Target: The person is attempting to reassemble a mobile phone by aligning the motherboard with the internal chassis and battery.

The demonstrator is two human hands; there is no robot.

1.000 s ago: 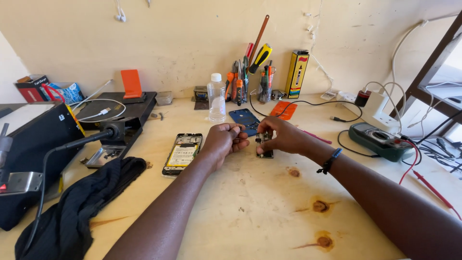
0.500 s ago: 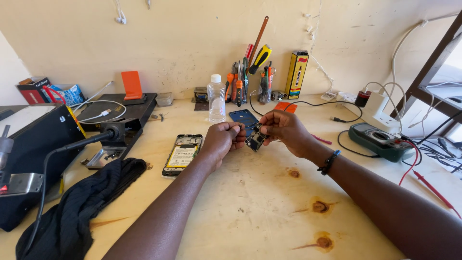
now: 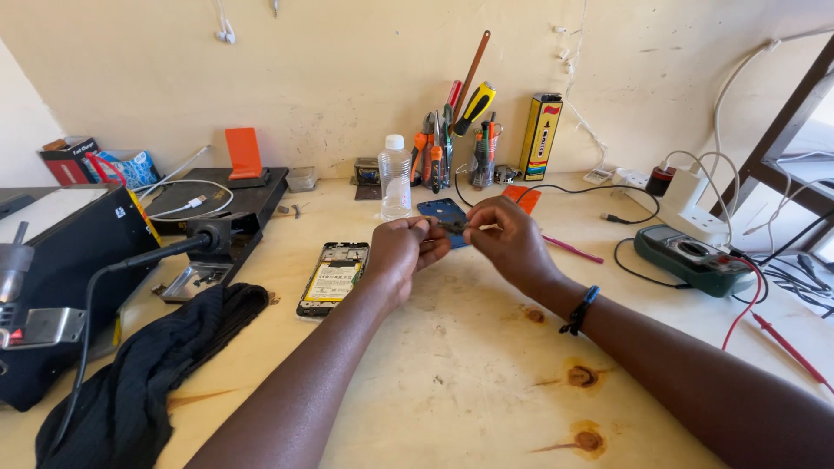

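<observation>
One opened phone (image 3: 334, 279), one blue phone cover (image 3: 440, 211), one clear bottle (image 3: 394, 177), one green multimeter (image 3: 691, 258), one black cloth (image 3: 143, 369), two hands, left (image 3: 401, 249), right (image 3: 506, 239)

The small dark part (image 3: 453, 227) pinched between the left hand (image 3: 401, 252) and right hand (image 3: 512, 243) is too tiny to tell. Fingers hide most of it. The blue phone cover (image 3: 439, 211) sits half hidden behind them. The black machine (image 3: 61, 260) runs off the left edge.
</observation>
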